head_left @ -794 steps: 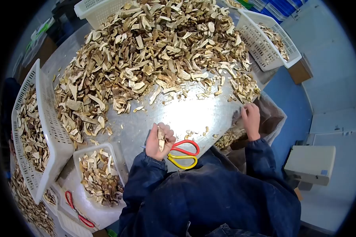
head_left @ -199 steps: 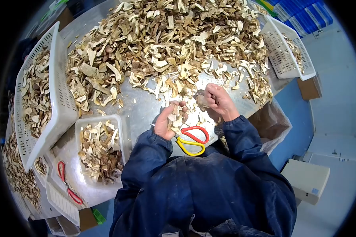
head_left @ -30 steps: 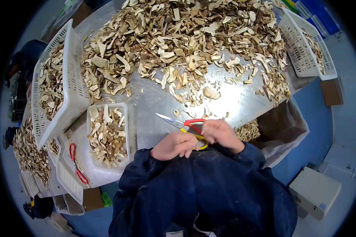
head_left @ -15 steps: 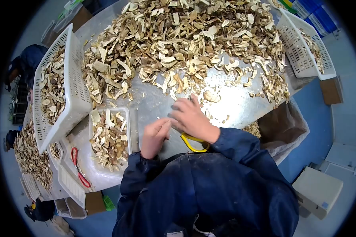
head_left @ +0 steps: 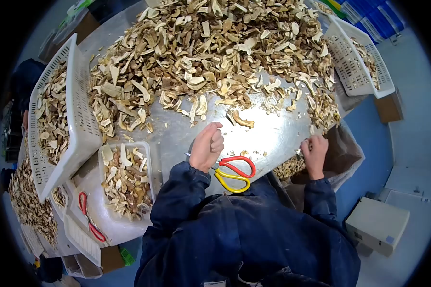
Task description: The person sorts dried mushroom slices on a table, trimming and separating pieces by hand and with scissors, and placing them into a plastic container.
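Note:
My left hand [head_left: 207, 147] is closed over the steel table, fingers curled in; whatever lies inside is hidden. Scissors [head_left: 235, 173] with one red and one yellow handle lie beside it, their blades partly under the hand. Out to the right, my right hand [head_left: 314, 152] is held at the table's edge over the lined bin [head_left: 352, 143], its fingers pinched together; I cannot make out what they hold. Between the hands and the big heap of dried mushroom slices [head_left: 196, 57], a curved brown mushroom slice [head_left: 243, 120] rests on the metal.
A clear tub [head_left: 151, 167] of slices stands at left, with red-handled scissors [head_left: 88, 217] beyond it. White slotted baskets [head_left: 84, 105] hold slices at left, and another basket [head_left: 352, 71] stands at right. A beige box [head_left: 378, 222] is on the floor.
My hands have parted: the right swung right to the bin's side, the left shifted slightly right and stayed closed. The scissors' red handle now shows. Slices near the hands have shifted.

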Demonstrator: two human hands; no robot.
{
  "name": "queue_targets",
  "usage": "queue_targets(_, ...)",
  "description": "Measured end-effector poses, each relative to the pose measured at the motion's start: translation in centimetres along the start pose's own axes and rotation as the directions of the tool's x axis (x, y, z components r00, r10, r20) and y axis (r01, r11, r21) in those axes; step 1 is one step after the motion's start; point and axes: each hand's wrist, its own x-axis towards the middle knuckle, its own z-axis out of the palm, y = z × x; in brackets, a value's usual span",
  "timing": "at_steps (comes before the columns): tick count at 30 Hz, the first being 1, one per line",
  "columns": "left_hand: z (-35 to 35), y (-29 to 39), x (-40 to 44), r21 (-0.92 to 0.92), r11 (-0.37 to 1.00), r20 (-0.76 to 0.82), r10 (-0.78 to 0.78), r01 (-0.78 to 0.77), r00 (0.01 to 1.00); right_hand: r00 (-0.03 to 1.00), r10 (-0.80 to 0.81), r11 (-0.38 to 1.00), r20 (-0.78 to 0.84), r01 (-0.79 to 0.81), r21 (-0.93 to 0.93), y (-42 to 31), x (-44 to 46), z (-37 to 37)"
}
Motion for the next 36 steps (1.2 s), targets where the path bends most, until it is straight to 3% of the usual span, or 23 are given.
queue_targets(2,0.4,-0.2,0.3,-0.072,0.997,-0.045,-0.004,0.001,0.999,0.997,0.063,0.998,-0.050,-0.064,-0.023,1.4,-0.1,-0.3)
queue_targets(3,0.5,-0.2,0.4,-0.107,0.994,-0.068,-0.004,-0.004,0.998,0.992,0.018,0.999,-0.126,-0.024,-0.044,1.1,0.5,-0.4)
queue_targets(5,0.2,-0.1,0.4,-0.122,0.990,-0.091,0.055,-0.066,0.994,0.989,0.068,0.986,-0.134,-0.046,0.162,-1.1,2.4,0.3)
queue_targets(7,-0.6,0.1,0.3,-0.094,0.989,-0.064,0.112,-0.118,0.992,0.998,0.059,0.904,-0.032,-0.039,0.425,-4.8,4.3,1.7)
queue_targets(9,-2.0,0.2,0.2,-0.026,0.986,0.016,0.164,-0.164,0.986,0.997,-0.048,0.839,0.053,0.011,0.544,-9.2,6.2,3.2)
queue_targets(11,-2.3,0.2,0.0,-0.010,0.989,0.092,0.147,-0.146,0.985,0.980,-0.156,0.842,0.121,0.068,0.535,-13.1,7.6,3.7)
queue_targets(15,-1.1,0.6,-0.3,0.047,0.990,0.140,0.125,-0.132,0.982,0.934,-0.356,0.834,0.024,0.306,0.460,-18.0,9.7,6.2)
queue_targets(16,-0.9,0.7,-0.3,0.065,0.991,0.141,0.104,-0.114,0.984,0.941,-0.332,0.831,-0.069,0.327,0.449,-19.0,9.9,7.3)
queue_targets(22,-1.0,0.6,-0.2,0.132,0.990,0.207,0.014,-0.042,0.978,0.964,-0.261,0.949,0.061,0.244,0.201,-19.1,10.0,9.1)
queue_targets(26,-0.7,0.4,0.0,0.184,0.979,0.154,0.057,-0.085,0.986,0.963,-0.256,0.903,0.080,0.209,0.375,-17.9,9.9,7.0)
queue_targets(29,0.7,0.0,-0.2,0.288,0.937,0.021,0.203,-0.200,0.979,0.924,-0.181,0.775,0.338,-0.078,0.627,-18.7,9.2,4.0)
queue_targets(30,0.8,-0.3,-0.2,0.293,0.927,0.006,0.244,-0.235,0.970,0.846,-0.175,0.721,0.504,-0.238,0.651,-19.6,8.9,2.5)
queue_targets(33,-0.6,-0.5,0.1,0.285,0.929,-0.009,0.249,-0.236,0.969,0.796,-0.306,0.520,0.523,-0.321,0.792,-19.8,7.2,2.8)
queue_targets(36,-0.6,-0.2,-0.1,0.287,0.912,-0.026,0.313,-0.292,0.949,0.754,-0.229,0.342,0.616,-0.531,0.776,-18.9,6.7,2.8)
